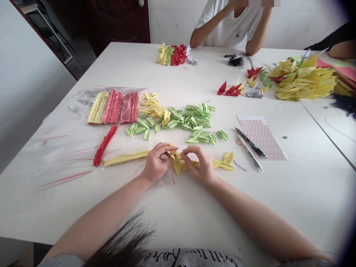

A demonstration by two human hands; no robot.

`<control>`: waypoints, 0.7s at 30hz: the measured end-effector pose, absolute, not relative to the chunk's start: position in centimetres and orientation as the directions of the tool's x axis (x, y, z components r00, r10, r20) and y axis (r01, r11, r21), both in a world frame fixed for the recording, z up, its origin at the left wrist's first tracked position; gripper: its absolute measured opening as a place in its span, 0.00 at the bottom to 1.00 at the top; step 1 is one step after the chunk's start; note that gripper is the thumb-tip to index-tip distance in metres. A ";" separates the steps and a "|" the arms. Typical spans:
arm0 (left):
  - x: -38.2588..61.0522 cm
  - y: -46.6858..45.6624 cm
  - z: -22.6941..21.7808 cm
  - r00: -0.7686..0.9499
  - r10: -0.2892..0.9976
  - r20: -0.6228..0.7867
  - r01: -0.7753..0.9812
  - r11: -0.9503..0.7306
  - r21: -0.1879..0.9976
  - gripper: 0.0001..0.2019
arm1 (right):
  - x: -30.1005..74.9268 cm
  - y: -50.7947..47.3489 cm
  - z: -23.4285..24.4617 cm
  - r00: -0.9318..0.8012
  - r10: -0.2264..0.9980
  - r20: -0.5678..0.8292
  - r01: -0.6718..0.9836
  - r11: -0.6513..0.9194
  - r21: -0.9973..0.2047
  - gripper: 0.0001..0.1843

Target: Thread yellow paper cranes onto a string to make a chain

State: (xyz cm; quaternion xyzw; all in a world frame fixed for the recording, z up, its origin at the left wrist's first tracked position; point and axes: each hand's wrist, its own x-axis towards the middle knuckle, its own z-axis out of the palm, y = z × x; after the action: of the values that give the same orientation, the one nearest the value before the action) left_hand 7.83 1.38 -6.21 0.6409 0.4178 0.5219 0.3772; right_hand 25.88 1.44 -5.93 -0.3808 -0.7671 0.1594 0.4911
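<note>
Close to the middle of the table, my left hand [159, 162] pinches a small yellow folded-paper piece [172, 152] between thumb and fingers. The thumb and forefinger of my right hand [200, 165] close on the same piece from the other side. More yellow folded papers [177, 167] lie just under my hands, and others [228, 163] with a dark thread stick out to the right. A long yellow stack of folded papers [125, 158] runs to the left of my left hand. Green folded papers [191, 120] are heaped beyond my hands.
A clear plastic bag [78, 102] holds yellow and red bundles. A red bundle [105, 145] lies nearby. Right of my hands are a dark pen [250, 142], a white pen [251, 152] and a sticker sheet [263, 133]. Across the table a person [233, 26] sits near colourful paper heaps [304, 78].
</note>
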 end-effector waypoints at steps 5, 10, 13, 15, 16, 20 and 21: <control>7.8 1.4 -6.3 0.099 0.908 0.408 0.232 -0.419 0.878 0.13 | 25.8 1.2 -5.4 -0.355 0.581 0.732 0.425 0.798 -0.427 0.14; 7.9 1.1 -5.9 0.149 0.813 0.563 0.428 -0.566 0.705 0.11 | 25.7 1.0 -5.8 -0.411 0.502 0.761 0.422 0.845 -0.329 0.17; 8.0 1.0 -5.6 0.174 0.724 0.667 0.505 -0.648 0.571 0.12 | 25.8 1.0 -5.8 -0.405 0.486 0.774 0.428 0.849 -0.309 0.18; 8.0 1.0 -5.6 0.187 0.683 0.706 0.516 -0.680 0.520 0.12 | 25.8 1.0 -5.7 -0.406 0.480 0.778 0.427 0.852 -0.302 0.19; 8.0 1.0 -5.6 0.188 0.677 0.711 0.515 -0.685 0.516 0.12 | 25.8 1.0 -5.7 -0.410 0.481 0.775 0.419 0.854 -0.309 0.19; 8.0 0.8 -5.9 0.148 0.720 0.679 0.534 -0.636 0.558 0.12 | 25.8 0.8 -5.9 -0.434 0.522 0.734 0.353 0.848 -0.395 0.21; 8.0 0.8 -5.9 0.137 0.720 0.680 0.543 -0.629 0.557 0.12 | 25.8 0.8 -5.9 -0.436 0.526 0.730 0.337 0.848 -0.409 0.21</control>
State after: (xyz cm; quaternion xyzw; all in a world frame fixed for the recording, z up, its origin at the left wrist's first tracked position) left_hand 8.04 0.78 -5.90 0.7488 0.4217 0.5037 0.0880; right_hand 25.83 0.76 -5.92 -0.2563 -0.8414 0.1014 0.4649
